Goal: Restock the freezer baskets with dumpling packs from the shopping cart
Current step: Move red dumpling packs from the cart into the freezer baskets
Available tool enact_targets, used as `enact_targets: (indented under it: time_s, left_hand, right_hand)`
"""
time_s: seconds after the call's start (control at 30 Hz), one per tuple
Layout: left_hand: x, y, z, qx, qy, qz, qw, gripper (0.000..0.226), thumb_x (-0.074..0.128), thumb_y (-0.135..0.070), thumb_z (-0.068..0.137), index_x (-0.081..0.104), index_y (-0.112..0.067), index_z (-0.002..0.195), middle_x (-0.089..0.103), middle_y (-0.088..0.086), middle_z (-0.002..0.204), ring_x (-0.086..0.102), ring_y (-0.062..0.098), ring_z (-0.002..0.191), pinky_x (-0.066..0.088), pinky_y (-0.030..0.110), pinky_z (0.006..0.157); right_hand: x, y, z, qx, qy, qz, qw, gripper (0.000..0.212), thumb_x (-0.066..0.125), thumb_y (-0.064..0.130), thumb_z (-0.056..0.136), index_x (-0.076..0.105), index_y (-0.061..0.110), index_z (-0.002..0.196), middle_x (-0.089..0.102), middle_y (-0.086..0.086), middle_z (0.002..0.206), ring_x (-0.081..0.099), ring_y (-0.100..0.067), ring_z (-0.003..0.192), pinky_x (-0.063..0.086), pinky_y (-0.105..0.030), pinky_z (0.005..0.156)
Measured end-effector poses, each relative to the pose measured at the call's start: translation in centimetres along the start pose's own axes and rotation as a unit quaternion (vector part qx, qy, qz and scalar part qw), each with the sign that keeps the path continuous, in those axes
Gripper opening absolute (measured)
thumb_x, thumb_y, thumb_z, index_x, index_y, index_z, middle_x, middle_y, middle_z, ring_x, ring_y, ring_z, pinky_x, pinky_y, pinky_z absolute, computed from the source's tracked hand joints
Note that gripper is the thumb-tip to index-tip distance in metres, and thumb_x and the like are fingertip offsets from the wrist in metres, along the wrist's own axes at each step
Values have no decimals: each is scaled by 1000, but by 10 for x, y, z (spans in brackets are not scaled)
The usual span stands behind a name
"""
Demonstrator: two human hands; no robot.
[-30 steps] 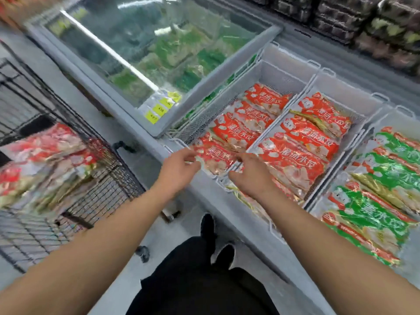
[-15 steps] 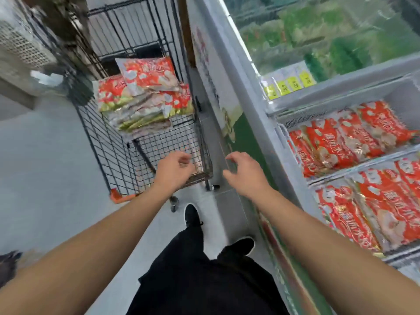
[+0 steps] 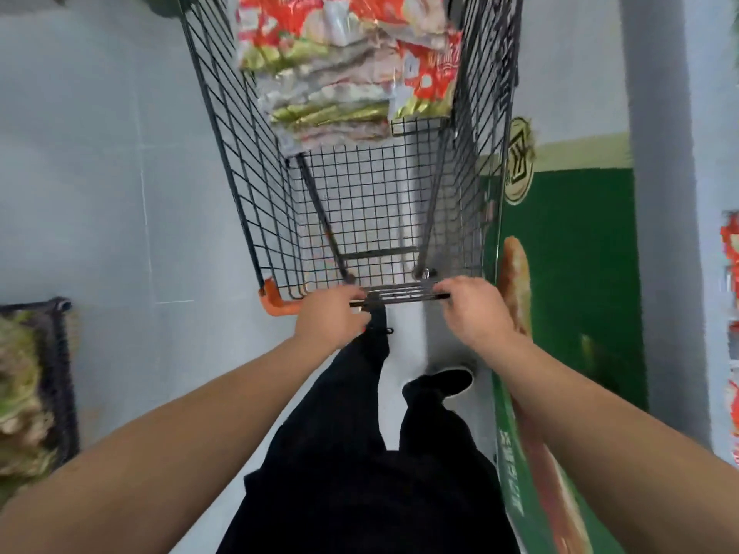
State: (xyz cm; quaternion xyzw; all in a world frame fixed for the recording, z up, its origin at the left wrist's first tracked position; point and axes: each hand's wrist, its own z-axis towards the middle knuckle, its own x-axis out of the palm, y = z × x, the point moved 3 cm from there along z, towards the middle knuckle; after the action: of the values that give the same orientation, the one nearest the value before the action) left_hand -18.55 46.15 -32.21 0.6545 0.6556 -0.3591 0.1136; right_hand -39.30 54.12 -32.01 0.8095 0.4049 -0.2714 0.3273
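A black wire shopping cart (image 3: 280, 201) stands straight ahead of me, its near rim at my hands. A stack of red and green dumpling packs (image 3: 344, 70) lies in its far end. My left hand (image 3: 328, 317) curls round the near rim of the cart beside an orange corner piece. My right hand (image 3: 472, 309) grips the same rim further right. The freezer's green front panel (image 3: 576, 273) runs along my right, and only a blurred sliver of red packs (image 3: 731, 249) in its baskets shows at the right edge.
A dark crate (image 3: 60, 373) with greenish packs sits on the floor at the left edge. Pale floor tiles (image 3: 100, 173) stretch left of the cart. My black trousers and shoe (image 3: 440, 383) fill the lower middle.
I have turned from the freezer baskets to face the cart. Both hands left the red packs, swung left and closed on the cart's near rim.
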Motion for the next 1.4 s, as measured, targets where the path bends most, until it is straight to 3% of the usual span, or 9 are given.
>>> enact_targets:
  time_s: [0.17, 0.37, 0.63, 0.73, 0.87, 0.97, 1.1, 1.4]
  left_hand:
    - [3, 15, 16, 28, -1, -7, 1000, 27, 67, -36, 91, 73, -28, 116, 73, -4, 114, 64, 22, 108, 51, 39, 93]
    - [-7, 9, 30, 58, 5, -4, 998, 27, 66, -34, 93, 73, -25, 117, 72, -6, 117, 63, 22, 110, 50, 38, 92]
    - [-40, -6, 67, 32, -34, -1, 999, 26, 62, -39, 94, 73, -29, 116, 72, -6, 118, 62, 21, 112, 51, 40, 93]
    - [-58, -15, 82, 9, -59, 5, 998, 21, 61, -39, 94, 75, -29, 107, 73, -7, 106, 63, 21, 104, 53, 38, 86]
    - [-82, -28, 103, -19, -87, 33, 995, 20, 58, -39, 95, 75, -29, 99, 71, -7, 96, 63, 21, 96, 49, 35, 80]
    - [-97, -41, 114, -41, -110, 42, 992, 21, 57, -33, 95, 76, -28, 101, 72, -6, 101, 64, 21, 98, 47, 36, 86]
    - [-115, -54, 127, -63, -126, 45, 989, 26, 52, -26, 95, 75, -26, 109, 72, -3, 114, 65, 24, 105, 48, 36, 92]
    - [-143, -73, 132, -63, -92, 58, 992, 42, 60, -32, 91, 59, -23, 132, 62, 8, 128, 57, 29, 118, 50, 42, 95]
  right_hand:
    - [7, -3, 10, -24, 2, -40, 999, 18, 60, 17, 92, 76, 15, 99, 72, -4, 105, 64, -32, 98, 50, -41, 89]
    - [-5, -5, 23, -11, 15, -50, 999, 17, 60, 15, 89, 75, 11, 98, 72, -6, 105, 62, -32, 102, 49, -40, 89]
    - [-54, 6, 66, 11, 30, -31, 999, 24, 57, 22, 96, 74, 20, 114, 71, -4, 119, 61, -31, 112, 47, -39, 95]
    - [-71, 11, 87, 20, 25, -22, 999, 30, 55, 18, 97, 71, 27, 121, 69, 0, 125, 60, -30, 116, 46, -39, 101]
    - [-95, 12, 116, 6, 27, 2, 1000, 32, 50, 18, 97, 72, 28, 117, 72, -4, 116, 64, -32, 107, 53, -42, 92]
    - [-112, 12, 128, -21, 20, -2, 1000, 38, 44, 15, 99, 66, 29, 127, 70, -5, 120, 62, -31, 108, 51, -41, 95]
    - [-133, 14, 139, -66, 26, -51, 996, 44, 45, 16, 97, 55, 27, 139, 61, -2, 134, 53, -28, 125, 39, -42, 104]
    - [-162, 11, 168, -93, 69, -56, 992, 52, 51, 20, 92, 46, 20, 145, 53, -9, 141, 50, -32, 127, 43, -42, 106]
